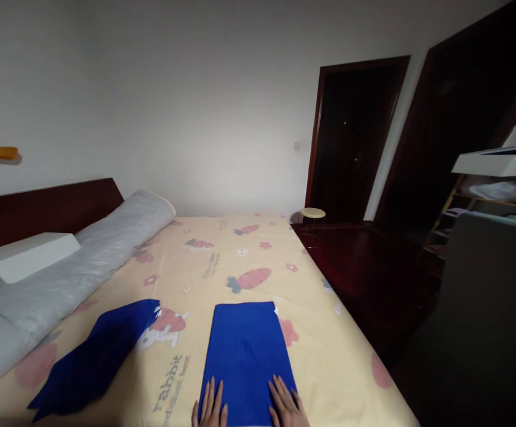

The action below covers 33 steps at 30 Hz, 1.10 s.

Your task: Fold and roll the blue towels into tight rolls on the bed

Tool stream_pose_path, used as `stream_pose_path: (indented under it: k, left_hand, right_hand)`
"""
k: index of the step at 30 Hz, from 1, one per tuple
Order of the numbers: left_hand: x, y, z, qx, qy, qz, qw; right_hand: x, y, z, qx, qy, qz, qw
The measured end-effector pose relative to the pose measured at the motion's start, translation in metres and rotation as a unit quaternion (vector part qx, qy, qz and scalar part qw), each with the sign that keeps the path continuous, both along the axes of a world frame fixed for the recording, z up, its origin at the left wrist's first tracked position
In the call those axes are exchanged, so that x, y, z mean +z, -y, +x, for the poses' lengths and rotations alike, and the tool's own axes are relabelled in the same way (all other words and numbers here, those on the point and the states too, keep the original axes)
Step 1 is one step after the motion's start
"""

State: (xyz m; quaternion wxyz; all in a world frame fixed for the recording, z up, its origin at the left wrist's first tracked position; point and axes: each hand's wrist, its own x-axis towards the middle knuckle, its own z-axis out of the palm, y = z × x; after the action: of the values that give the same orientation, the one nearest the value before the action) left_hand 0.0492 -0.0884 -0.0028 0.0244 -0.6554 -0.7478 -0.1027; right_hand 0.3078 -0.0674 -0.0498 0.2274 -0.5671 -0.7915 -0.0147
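Note:
A blue cloth [247, 350], folded into a neat rectangle, lies flat on the bed in front of me. My left hand [211, 406] rests on its near left edge, fingers stretched out. On the near right edge lies my right hand [286, 403], its fingers also extended and flat. A small white tag sticks out at the cloth's far right corner. To the left, a second blue cloth [95, 359] lies loosely bunched, with a white tag at its far end; neither hand touches it.
The bed [329, 356] wears a yellow sheet printed with carrots and rabbits. A long grey roll [107, 255] and a white box [31, 255] lie by the headboard [48, 204]. Right of the bed stand a round stool [312, 213], a dark cabinet [475, 296] and a shelf [502, 163].

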Motion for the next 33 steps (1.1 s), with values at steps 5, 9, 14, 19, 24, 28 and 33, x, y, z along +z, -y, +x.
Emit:
stream_pose_path:
  k: [5,9,14,19,24,28,33]
  left_hand:
    - [0.008,0.01,-0.014,-0.052,0.018,-0.012,0.998]
    - [0.011,0.013,-0.014,-0.072,0.055,-0.078,0.993]
    - [0.014,0.014,-0.025,-0.067,0.052,-0.093,0.992]
    - [0.009,0.013,-0.012,-0.079,0.037,-0.064,0.994]
    - [-0.01,0.005,0.03,-0.204,0.04,-0.068,0.976]
    - [-0.024,0.006,0.028,-0.234,0.024,-0.06,0.97]
    - [-0.012,0.021,-0.003,-0.156,0.005,-0.063,0.986]
  right_hand:
    - [0.009,0.019,0.025,-0.007,0.006,-0.066,0.998]
    - [0.015,0.028,0.034,0.004,0.015,-0.109,0.994]
    - [0.027,0.034,0.038,-0.03,0.018,-0.112,0.993]
    - [0.037,0.032,0.012,0.015,0.036,-0.064,0.997]
    - [0.011,0.024,-0.055,0.09,0.044,0.063,0.993]
    - [-0.015,0.028,-0.066,0.059,0.039,0.13,0.989]
    - [-0.025,0.046,-0.016,-0.027,0.027,0.072,0.997]
